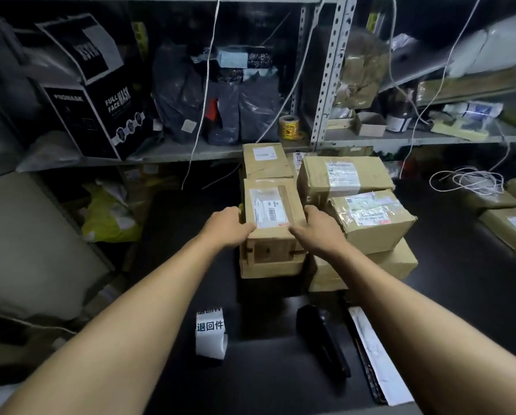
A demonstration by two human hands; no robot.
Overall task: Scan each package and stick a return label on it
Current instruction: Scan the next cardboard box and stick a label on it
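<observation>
Both hands grasped one cardboard package [273,218] at the front of a cluster of boxes on the dark tabletop [460,280]. The left hand [228,227] curled over the package's near-left corner; the right hand [318,227] curled over its near-right edge, so each grip was clenched on the same box. The package rested on top of a flatter carton [270,268], its long axis running away from the viewer, label side up. Its shipping label [267,208] carried a barcode; the small print was too blurred to read.

Behind it lay a second box [265,160], and to the right three more: a taped box [345,176], a crumpled box [370,218] and a lower carton [397,263].

Nearer the viewer lay a roll of return labels [210,333] printed "退回件", a black handheld scanner [322,339] and a strip of backing paper [376,357].

On the shelf [167,155] stood a black box [98,94] marked "FULL FACE MASK" and a yellow sticker roll [289,126].
</observation>
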